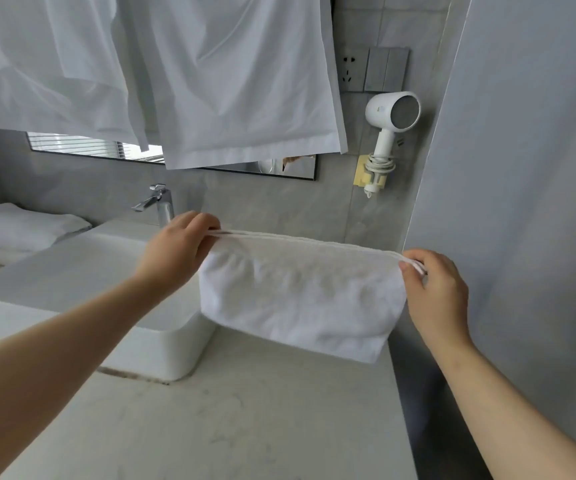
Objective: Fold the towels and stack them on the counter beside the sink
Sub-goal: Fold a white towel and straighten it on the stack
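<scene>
A small white towel (300, 292) hangs doubled over in the air above the pale counter (245, 410), to the right of the white sink basin (162, 344). My left hand (175, 251) pinches its top left corner, and my right hand (432, 289) pinches its top right corner, so the upper edge is stretched taut between them. The towel's lower fold hangs just above the counter. On the far left, past the sink, lie folded white towels (16, 230) in a stack.
A chrome faucet (156, 202) stands behind the basin. White sheets (210, 81) hang over the mirror above. A white hair dryer (388, 126) is mounted on the wall at right, below a socket. A grey wall (522, 202) closes the right side.
</scene>
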`<state>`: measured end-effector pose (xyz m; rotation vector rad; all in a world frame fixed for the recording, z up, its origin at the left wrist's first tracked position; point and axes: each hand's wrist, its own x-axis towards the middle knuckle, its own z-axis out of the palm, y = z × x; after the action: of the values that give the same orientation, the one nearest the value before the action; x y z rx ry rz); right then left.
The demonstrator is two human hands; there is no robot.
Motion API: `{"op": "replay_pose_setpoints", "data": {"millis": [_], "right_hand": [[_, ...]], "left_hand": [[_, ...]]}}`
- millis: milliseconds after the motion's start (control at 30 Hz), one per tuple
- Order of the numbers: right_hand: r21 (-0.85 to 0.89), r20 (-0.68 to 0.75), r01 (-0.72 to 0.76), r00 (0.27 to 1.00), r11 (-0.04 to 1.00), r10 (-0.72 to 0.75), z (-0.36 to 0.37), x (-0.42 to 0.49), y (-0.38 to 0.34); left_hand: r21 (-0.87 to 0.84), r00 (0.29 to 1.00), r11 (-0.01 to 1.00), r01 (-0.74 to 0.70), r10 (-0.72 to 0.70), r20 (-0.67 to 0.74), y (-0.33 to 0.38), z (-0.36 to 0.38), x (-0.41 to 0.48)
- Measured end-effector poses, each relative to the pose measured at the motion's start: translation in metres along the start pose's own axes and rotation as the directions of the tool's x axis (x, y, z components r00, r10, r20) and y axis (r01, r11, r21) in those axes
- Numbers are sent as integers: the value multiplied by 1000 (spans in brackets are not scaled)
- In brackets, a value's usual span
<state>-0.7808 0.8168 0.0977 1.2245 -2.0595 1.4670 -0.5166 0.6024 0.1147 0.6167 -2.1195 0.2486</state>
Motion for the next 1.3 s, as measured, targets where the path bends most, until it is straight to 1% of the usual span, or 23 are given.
{"op": "replay_pose_setpoints", "data": {"millis": [33, 100, 167, 233, 267, 300, 333, 367, 400, 433, 500, 600, 667, 700, 733, 800, 833, 867, 933, 1000, 1100, 1233, 1300], "right_hand": [[4, 10, 9, 1000, 1000, -9, 1, -5, 2], [-8, 96, 8, 995, 1000, -7, 4, -21, 13], [-27, 227, -33, 973, 999, 38, 9, -44, 31], [-60, 370, -110, 921, 992, 124, 12, -74, 50], [-88, 448, -152, 876, 984, 176, 13, -90, 59], [-126, 532, -198, 814, 972, 234, 13, -105, 67], [-176, 615, -228, 734, 958, 288, 13, -119, 75], [-233, 683, -239, 650, 943, 334, 13, -131, 82], [-279, 724, -242, 583, 929, 369, 13, -141, 87], [-305, 744, -249, 540, 919, 393, 13, -149, 92], [-301, 757, -283, 509, 911, 408, 13, -158, 97], [-305, 779, -286, 473, 908, 411, 10, -159, 99], [-317, 792, -288, 444, 904, 419, 7, -154, 101], [-294, 785, -327, 453, 898, 422, 7, -153, 102], [-238, 762, -407, 485, 882, 429, 6, -152, 102], [-75, 666, -583, 575, 809, 476, 6, -150, 102], [-8, 620, -636, 602, 772, 502, 8, -149, 101], [25, 592, -663, 613, 748, 524, 11, -148, 100], [29, 571, -681, 612, 732, 547, 18, -145, 97], [18, 549, -673, 625, 739, 555, 25, -138, 95], [-5, 509, -628, 668, 778, 543, 35, -128, 97], [-30, 470, -600, 698, 800, 541, 50, -113, 104], [-27, 447, -601, 708, 799, 548, 57, -107, 111]], "left_hand": [[1, 1000, 1000, -22, 22, -15, 3, 1, -7], [26, 996, 997, -75, 74, 47, 3, 10, -31], [36, 976, 991, -132, 123, 180, -1, 21, -62], [6, 925, 990, -139, 127, 358, -4, 34, -99], [10, 878, 992, -127, 108, 466, -2, 40, -117], [30, 798, 995, -100, 62, 599, 2, 43, -132], [58, 696, 997, -45, -11, 718, 7, 44, -146], [77, 575, 997, 19, -74, 815, 12, 46, -157], [99, 468, 993, 67, -119, 875, 18, 45, -164], [106, 392, 988, 111, -142, 909, 22, 45, -169], [105, 293, 978, 181, -156, 943, 24, 45, -173], [115, 192, 964, 240, -163, 968, 22, 44, -171], [109, 193, 940, 322, -178, 965, 18, 44, -170], [114, 206, 915, 387, -206, 957, 16, 44, -170], [109, 238, 882, 459, -240, 941, 16, 43, -170], [70, 307, 771, 633, -334, 891, 14, 45, -173], [34, 330, 690, 723, -388, 861, 15, 47, -173], [-16, 349, 604, 797, -439, 828, 17, 48, -172], [-85, 355, 474, 876, -516, 780, 20, 51, -168], [-112, 338, 395, 912, -568, 751, 23, 54, -163], [-119, 323, 355, 927, -600, 732, 22, 62, -157], [-98, 329, 366, 925, -649, 686, 19, 76, -145], [-64, 337, 396, 916, -671, 661, 20, 86, -139]]}}
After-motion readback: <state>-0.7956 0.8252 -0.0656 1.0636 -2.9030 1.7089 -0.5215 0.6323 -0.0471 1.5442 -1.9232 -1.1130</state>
